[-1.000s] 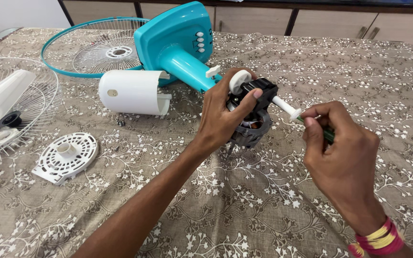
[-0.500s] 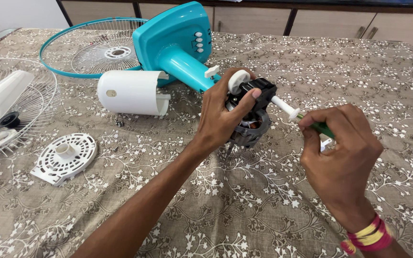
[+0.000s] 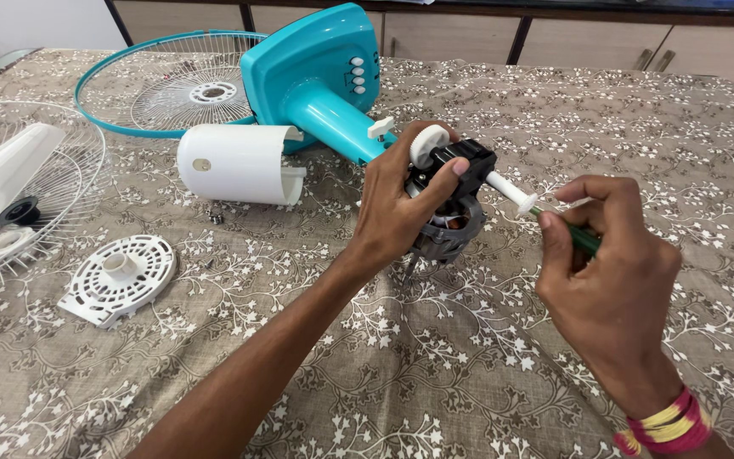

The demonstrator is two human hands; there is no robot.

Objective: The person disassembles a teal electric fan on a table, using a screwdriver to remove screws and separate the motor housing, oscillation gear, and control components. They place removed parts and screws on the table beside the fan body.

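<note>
My left hand (image 3: 397, 204) grips a fan motor (image 3: 450, 223), a black and grey block with copper windings and a white gear (image 3: 429, 144) on top. A white knob rod (image 3: 507, 190) sticks out of it to the right. My right hand (image 3: 609, 280) holds a green-handled screwdriver (image 3: 578, 236) with its tip against the end of that rod. The motor is joined to the teal fan stand (image 3: 320, 81), which lies on its side on the table.
A white cylindrical motor cover (image 3: 235, 163) lies left of the motor. A white vented round plate (image 3: 118, 276) sits at lower left. A teal-rimmed wire grille (image 3: 163, 85) and a white grille (image 3: 40, 200) with a blade and small caps lie at the left. A patterned cloth (image 3: 435, 374) covers the table.
My right hand has turned the screwdriver at the rod's end, its fingers shifting round the handle. The left hand and motor have stayed put.
</note>
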